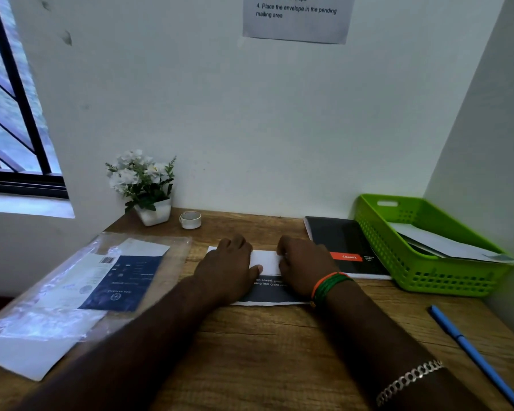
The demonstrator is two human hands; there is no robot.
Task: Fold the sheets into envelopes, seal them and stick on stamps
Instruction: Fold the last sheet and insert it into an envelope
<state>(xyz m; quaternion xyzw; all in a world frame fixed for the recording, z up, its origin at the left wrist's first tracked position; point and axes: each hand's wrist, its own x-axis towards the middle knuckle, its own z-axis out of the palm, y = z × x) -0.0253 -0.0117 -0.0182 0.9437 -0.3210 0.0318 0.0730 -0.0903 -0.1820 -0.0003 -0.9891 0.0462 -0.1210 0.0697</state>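
Fingers (235, 243) on folded sheet (266, 261)

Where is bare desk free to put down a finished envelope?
Free: the near wood between the plastic sleeve and blue pen, though the forearms lie over it; also the back strip between tape roll and black notebook. Crowded: the left side, and the right by the green basket.

Bare desk (250, 336) near; notebook (343, 244) and basket (422, 280) crowd right, packet (80, 289) left.
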